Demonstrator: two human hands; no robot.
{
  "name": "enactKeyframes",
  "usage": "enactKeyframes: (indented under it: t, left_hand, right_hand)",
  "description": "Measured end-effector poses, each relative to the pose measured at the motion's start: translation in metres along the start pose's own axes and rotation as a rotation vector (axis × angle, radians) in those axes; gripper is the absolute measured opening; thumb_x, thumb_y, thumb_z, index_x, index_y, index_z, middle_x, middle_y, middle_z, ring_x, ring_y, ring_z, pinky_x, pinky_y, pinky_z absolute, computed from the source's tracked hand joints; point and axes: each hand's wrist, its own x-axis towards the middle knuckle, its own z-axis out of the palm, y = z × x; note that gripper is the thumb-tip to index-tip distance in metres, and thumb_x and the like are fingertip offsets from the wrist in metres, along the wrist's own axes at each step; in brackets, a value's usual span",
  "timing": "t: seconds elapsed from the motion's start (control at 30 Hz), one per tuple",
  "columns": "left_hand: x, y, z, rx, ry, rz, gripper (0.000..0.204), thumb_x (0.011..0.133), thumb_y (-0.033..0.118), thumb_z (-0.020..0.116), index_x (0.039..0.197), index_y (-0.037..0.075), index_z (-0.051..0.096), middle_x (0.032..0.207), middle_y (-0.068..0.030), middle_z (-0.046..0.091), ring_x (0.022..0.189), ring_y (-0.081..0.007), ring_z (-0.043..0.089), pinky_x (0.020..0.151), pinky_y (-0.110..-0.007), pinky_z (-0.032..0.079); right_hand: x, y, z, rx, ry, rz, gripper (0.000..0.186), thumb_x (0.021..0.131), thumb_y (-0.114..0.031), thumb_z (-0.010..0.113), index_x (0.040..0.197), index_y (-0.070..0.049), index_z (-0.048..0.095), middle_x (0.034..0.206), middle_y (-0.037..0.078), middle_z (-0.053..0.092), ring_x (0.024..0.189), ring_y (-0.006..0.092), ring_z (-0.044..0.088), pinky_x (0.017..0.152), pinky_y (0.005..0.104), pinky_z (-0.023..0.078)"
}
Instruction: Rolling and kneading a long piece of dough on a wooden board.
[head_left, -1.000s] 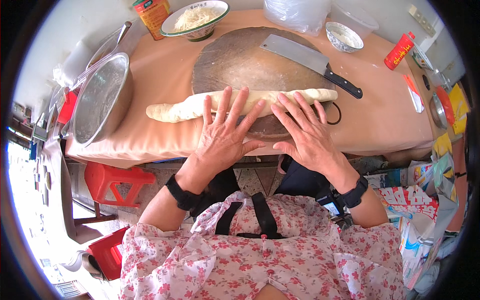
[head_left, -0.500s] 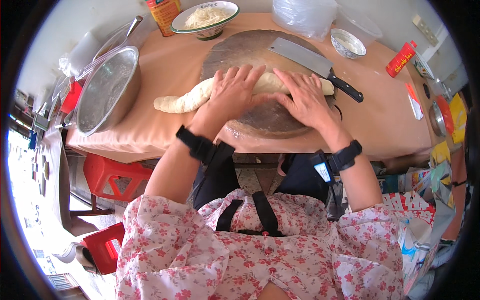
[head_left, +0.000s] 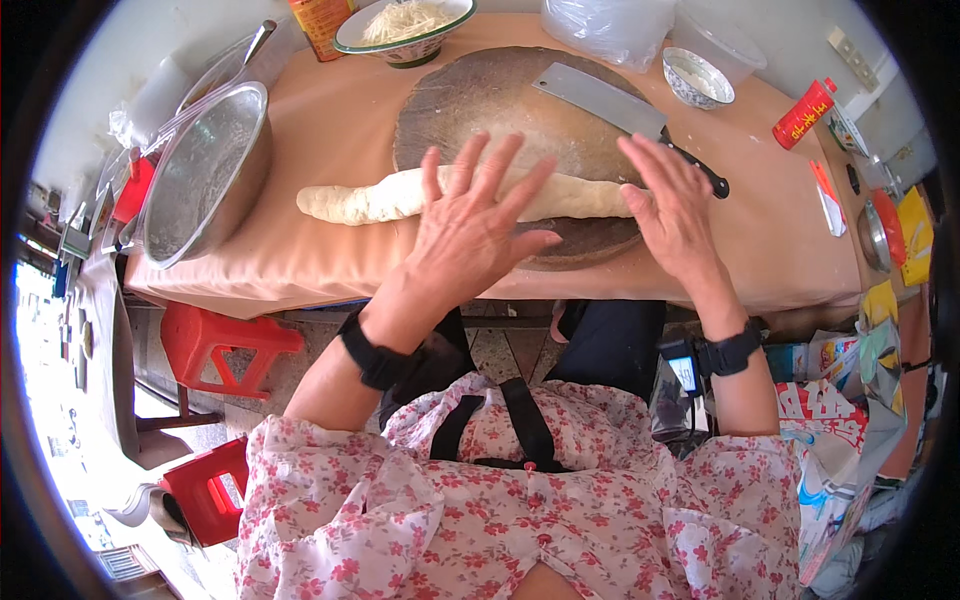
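Note:
A long roll of pale dough (head_left: 575,199) lies across the round wooden chopping board (head_left: 470,100), its left end reaching past the board onto the tablecloth. My left hand (head_left: 470,225) is over the dough's middle with fingers spread, hiding part of it; whether it touches the dough I cannot tell. At the dough's right end is my right hand (head_left: 675,210), fingers stretched out and thumb apart, holding nothing. Behind that hand a cleaver (head_left: 600,98) rests on the board, its black handle pointing toward the near right and partly covered by my fingers.
A large metal basin (head_left: 205,175) stands tilted at the left. Along the back are a bowl of pale shreds (head_left: 405,25), a plastic bag (head_left: 608,30) and a small patterned bowl (head_left: 698,78). A red bottle (head_left: 803,114) stands at the right. Red stools (head_left: 225,345) are below the left edge.
My hands have moved apart, the right one to the right, and their fingers have spread. The dough's right part has come nearer and lies straighter, uncovering more of it.

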Motion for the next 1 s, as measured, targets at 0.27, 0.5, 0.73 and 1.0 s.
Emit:
enactKeyframes:
  t: [0.27, 0.5, 0.73, 1.0]
  left_hand:
    - [0.032, -0.013, 0.022, -0.043, -0.06, 0.02, 0.063, 0.091, 0.059, 0.052, 0.142, 0.022, 0.047, 0.138, -0.0124, 0.05, 0.129, -0.0329, 0.046, 0.108, -0.062, 0.024]
    - [0.043, -0.015, 0.024, -0.102, -0.229, -0.105, 0.059, 0.094, 0.059, 0.047, 0.138, 0.02, 0.051, 0.129, -0.0098, 0.057, 0.123, -0.031, 0.051, 0.103, -0.057, 0.03]
    - [-0.025, 0.007, 0.015, -0.018, -0.024, 0.071, 0.079, 0.083, 0.056, 0.063, 0.15, 0.026, 0.036, 0.148, -0.017, 0.037, 0.136, -0.0384, 0.035, 0.11, -0.063, 0.02]
    - [0.02, -0.006, 0.016, -0.069, -0.143, -0.026, 0.067, 0.088, 0.055, 0.057, 0.143, 0.018, 0.045, 0.138, -0.0147, 0.049, 0.125, -0.0328, 0.048, 0.102, -0.055, 0.032]
  right_hand:
    - [0.018, 0.025, 0.029, -0.078, -0.15, 0.096, 0.057, 0.099, -0.06, 0.032, 0.136, -0.025, 0.057, 0.146, 0.009, 0.049, 0.139, 0.0359, 0.035, 0.11, 0.0646, 0.017]
    - [0.028, 0.024, 0.034, -0.061, -0.219, 0.203, 0.053, 0.101, -0.056, 0.032, 0.134, -0.025, 0.059, 0.143, 0.009, 0.053, 0.139, 0.0367, 0.036, 0.108, 0.0645, 0.022]
    - [-0.042, -0.016, 0.009, -0.032, -0.06, 0.008, 0.05, 0.1, -0.047, 0.045, 0.141, -0.021, 0.051, 0.148, 0.008, 0.044, 0.135, 0.0399, 0.037, 0.109, 0.0565, 0.025]
    - [0.004, 0.006, 0.029, -0.062, -0.154, 0.07, 0.056, 0.098, -0.057, 0.039, 0.142, -0.025, 0.05, 0.151, 0.007, 0.042, 0.14, 0.0376, 0.033, 0.111, 0.062, 0.02]
